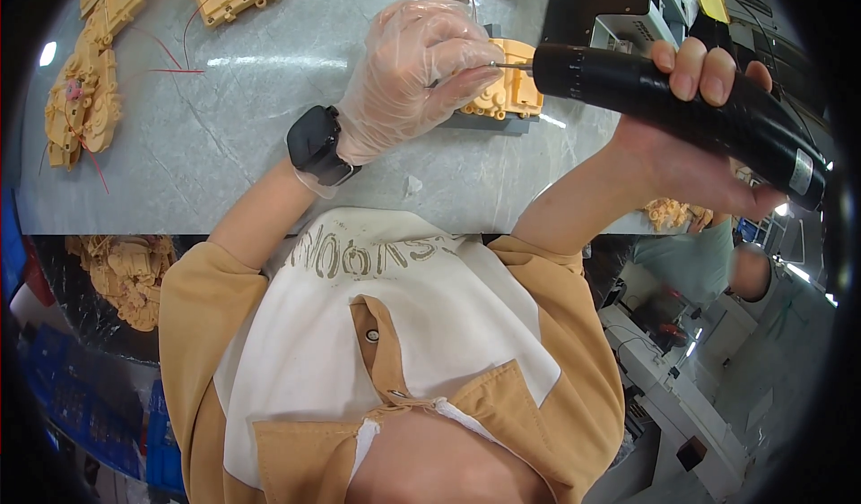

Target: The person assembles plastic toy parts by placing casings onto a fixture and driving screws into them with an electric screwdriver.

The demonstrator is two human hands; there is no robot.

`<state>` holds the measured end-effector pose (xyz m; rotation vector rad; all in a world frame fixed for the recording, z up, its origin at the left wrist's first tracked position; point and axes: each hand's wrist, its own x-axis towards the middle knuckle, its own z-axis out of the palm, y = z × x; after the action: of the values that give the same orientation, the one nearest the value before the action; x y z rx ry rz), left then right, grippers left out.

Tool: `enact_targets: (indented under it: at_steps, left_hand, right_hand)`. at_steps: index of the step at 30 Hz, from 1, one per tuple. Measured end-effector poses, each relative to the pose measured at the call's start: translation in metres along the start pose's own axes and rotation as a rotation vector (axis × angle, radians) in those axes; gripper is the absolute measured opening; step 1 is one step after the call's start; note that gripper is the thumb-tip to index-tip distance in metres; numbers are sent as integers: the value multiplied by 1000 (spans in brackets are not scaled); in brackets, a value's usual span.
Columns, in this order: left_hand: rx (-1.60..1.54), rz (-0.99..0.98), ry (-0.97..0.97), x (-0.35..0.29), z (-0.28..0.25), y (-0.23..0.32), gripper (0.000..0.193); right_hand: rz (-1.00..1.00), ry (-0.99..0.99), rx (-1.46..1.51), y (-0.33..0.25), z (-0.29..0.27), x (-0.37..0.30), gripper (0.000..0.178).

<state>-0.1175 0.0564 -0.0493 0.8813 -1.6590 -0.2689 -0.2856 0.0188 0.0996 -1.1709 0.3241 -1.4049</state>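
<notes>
My right hand [691,150] is wrapped round a black electric screwdriver [610,75], held nearly level with its thin bit pointing left. At the bit's tip, the fingertips of my left hand [408,73], in a clear plastic glove, are pinched together. Whatever sits between them is too small to make out. Below the bit, a yellow plastic housing [518,100] rests on a dark grey fixture [502,126] on the table. My left hand covers the housing's left part.
More yellow housings [82,100] with thin red wires lie along the grey table [224,136] at left, others at the far edge. A bag of yellow parts [130,275] stands below the left edge. Boxy equipment [637,20] is at far right; another person's sleeve [686,262] shows at right.
</notes>
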Motion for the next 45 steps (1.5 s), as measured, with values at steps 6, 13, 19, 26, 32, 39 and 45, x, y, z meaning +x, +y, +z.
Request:
enact_targets:
  at_steps: [6, 13, 19, 26, 32, 39, 45]
  left_hand:
    - [5, 7, -6, -1, 0, -2, 16]
    - [30, 13, -13, 0, -2, -3, 16]
    - [31, -5, -26, -1, -2, 0, 18]
    - [33, -8, -21, -1, -1, 1, 18]
    - [24, 13, -21, -3, -1, -1, 15]
    - [58, -17, -22, -11, 3, 0, 10]
    - [-28, -40, 25, -11, 4, 2, 12]
  right_hand:
    - [-18, 6, 5, -2, -2, -1, 75]
    - [-18, -3, -2, 0, 0, 1, 74]
    - [-40, 18, 28, 3, 0, -2, 74]
    - [-45, 21, 26, 5, 0, -2, 78]
    - [-32, 15, 17, 7, -2, -3, 83]
    - [-119, -18, -166, 18, -3, -8, 46]
    - [18, 46, 10, 11, -7, -9, 40]
